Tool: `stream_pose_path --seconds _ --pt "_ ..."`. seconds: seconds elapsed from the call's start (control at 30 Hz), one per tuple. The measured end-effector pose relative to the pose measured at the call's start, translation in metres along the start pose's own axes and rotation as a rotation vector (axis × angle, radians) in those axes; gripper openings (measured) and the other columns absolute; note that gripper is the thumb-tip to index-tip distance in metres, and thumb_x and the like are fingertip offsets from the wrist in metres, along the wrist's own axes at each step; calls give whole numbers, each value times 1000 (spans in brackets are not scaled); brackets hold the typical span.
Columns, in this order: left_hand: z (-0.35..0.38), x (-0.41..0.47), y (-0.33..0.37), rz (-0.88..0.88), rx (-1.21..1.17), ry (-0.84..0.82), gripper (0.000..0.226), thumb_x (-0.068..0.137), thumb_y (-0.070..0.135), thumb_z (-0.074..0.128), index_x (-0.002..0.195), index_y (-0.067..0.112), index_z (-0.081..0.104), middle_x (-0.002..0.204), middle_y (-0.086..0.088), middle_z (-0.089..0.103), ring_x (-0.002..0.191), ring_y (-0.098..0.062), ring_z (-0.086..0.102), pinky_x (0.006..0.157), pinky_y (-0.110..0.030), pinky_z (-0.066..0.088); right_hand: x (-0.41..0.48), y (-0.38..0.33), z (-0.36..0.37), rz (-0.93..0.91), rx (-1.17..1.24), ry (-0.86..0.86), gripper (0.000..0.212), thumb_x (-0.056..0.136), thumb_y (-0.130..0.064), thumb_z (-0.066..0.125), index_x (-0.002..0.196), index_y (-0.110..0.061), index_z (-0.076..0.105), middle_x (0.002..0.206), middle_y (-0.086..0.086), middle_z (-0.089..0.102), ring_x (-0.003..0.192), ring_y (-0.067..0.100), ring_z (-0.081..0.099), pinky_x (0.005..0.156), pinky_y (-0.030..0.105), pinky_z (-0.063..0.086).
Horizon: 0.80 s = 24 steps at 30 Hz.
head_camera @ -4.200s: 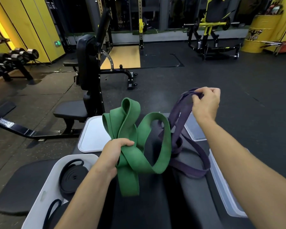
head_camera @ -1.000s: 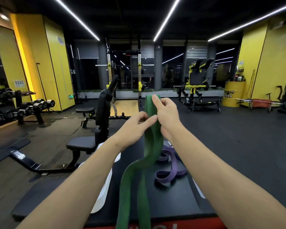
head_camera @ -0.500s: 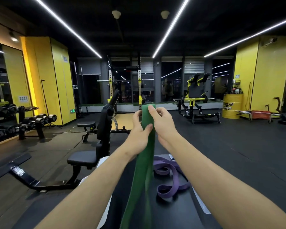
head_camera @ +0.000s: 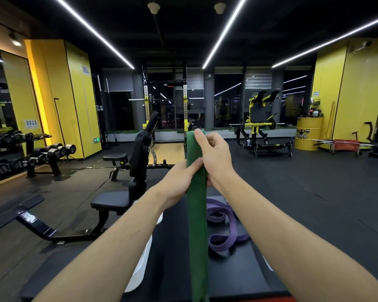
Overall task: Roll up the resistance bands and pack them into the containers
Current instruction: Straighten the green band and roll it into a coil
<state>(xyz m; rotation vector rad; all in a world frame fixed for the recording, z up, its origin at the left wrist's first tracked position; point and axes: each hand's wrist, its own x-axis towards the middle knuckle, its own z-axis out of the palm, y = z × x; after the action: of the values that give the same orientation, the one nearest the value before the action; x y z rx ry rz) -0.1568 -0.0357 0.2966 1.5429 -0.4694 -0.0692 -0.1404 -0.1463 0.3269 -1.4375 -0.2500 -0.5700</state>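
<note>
A wide green resistance band (head_camera: 198, 225) hangs flat and straight down in front of me, its top end raised at chest height. My right hand (head_camera: 215, 156) pinches that top end, fingers curled over it. My left hand (head_camera: 180, 179) grips the band just below, thumb across its front. A purple resistance band (head_camera: 224, 234) lies in loose loops on the black bench (head_camera: 175, 262) behind the green one. A white container (head_camera: 141, 267) shows partly at the bench's left side, mostly hidden by my left forearm.
A black adjustable seat (head_camera: 118, 199) stands to the left of the bench. Dumbbell racks (head_camera: 31, 155) line the left wall. A squat rack (head_camera: 166, 110), a yellow machine (head_camera: 260, 127) and a yellow drum (head_camera: 309, 132) stand farther back on the dark floor.
Since 4.2 s ago the purple band was let go onto the bench and both hands took the green band. Over the last second the twisted green band has been straightened flat; my left hand slid lower.
</note>
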Motion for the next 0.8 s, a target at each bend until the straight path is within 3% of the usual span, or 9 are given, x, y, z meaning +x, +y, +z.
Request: stream_pose_path --seconds 0.1,0.13,0.2,0.27,0.33,0.47,0.6,0.7,0.8 --pt "-3 2 -10 54 99 30 35 112 34 44 101 9 67 87 -10 76 84 -24 72 80 -37 59 -12 14 -16 150 28 -91 49 99 -58 56 110 -10 64 69 -8 64 54 8 62 49 27 48" --pt "-4 5 -15 54 102 51 36 112 34 45 101 8 67 89 -13 76 85 -27 72 87 -43 59 -16 23 -20 209 36 -155 54 101 -60 50 116 -9 63 62 -12 60 49 6 57 48 26 45" --pt "-5 10 -21 32 81 104 36 110 36 47 105 8 70 97 -17 78 92 -33 74 95 -50 59 -28 40 -23 315 86 -338 57 103 -63 42 123 -16 66 70 -14 69 61 5 66 65 28 51" --pt "-2 14 -21 0 -4 140 35 110 35 49 110 5 67 95 -15 77 93 -33 75 87 -45 62 -42 57 -25 426 173 -463 55 97 -66 51 126 -24 69 103 2 78 94 17 73 90 36 53" --pt "2 17 -17 5 -90 143 33 111 31 47 107 2 62 80 -11 73 80 -28 74 73 -36 62 -56 76 -30 459 168 -566 59 91 -60 65 122 -9 68 113 21 72 102 34 69 95 44 52" --pt "4 23 -7 71 -114 143 27 111 28 47 106 4 60 74 -7 69 76 -23 71 77 -36 61 -75 103 -46 556 171 -733 38 96 -36 68 112 -2 66 118 27 70 109 38 69 104 46 49" --pt "0 27 -2 129 -153 198 19 109 25 52 111 7 58 75 -7 64 68 -22 66 75 -38 62 -73 102 -59 641 165 -741 33 104 -33 56 114 -2 60 113 22 74 103 33 73 93 41 57" --pt "-2 31 -3 153 -192 268 14 109 23 53 110 9 56 73 -6 60 63 -22 62 69 -36 60 -65 98 -66 661 37 -775 46 98 -47 54 103 -2 63 102 20 75 96 33 74 85 43 60" --pt "-6 36 -4 178 -190 330 12 109 22 53 108 11 57 71 -2 56 62 -20 57 70 -38 54 -60 97 -73 690 -15 -774 48 92 -53 55 93 -5 60 86 18 73 81 31 72 70 37 58"
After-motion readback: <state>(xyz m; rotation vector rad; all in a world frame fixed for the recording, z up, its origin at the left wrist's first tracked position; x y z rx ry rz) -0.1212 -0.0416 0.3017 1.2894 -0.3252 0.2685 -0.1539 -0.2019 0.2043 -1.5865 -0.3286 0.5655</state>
